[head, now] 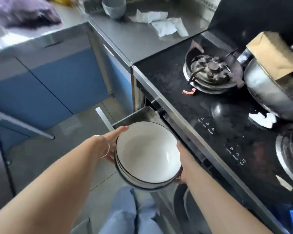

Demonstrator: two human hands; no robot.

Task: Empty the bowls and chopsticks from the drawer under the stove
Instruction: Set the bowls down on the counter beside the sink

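A stack of white bowls with dark rims (147, 154) hangs in the air in front of the stove, over the pulled-out drawer (134, 115). My left hand (112, 142) holds the stack's left side, fingers curved along the rim, a thin bangle on the wrist. On the stack's right side my right hand (182, 159) grips it, thumb on the rim and fingers underneath. The stack hides most of the drawer's inside. More dark dishes show dimly lower in the drawer (188, 203). No chopsticks are in sight.
The black glass stove (210, 115) carries a gas burner (211, 71) and a steel wok (269, 92) holding a paper bag. The steel counter (142, 41) behind has crumpled tissues (161, 22) and a grey bowl (114, 6). Blue cabinets (49, 81) stand at left.
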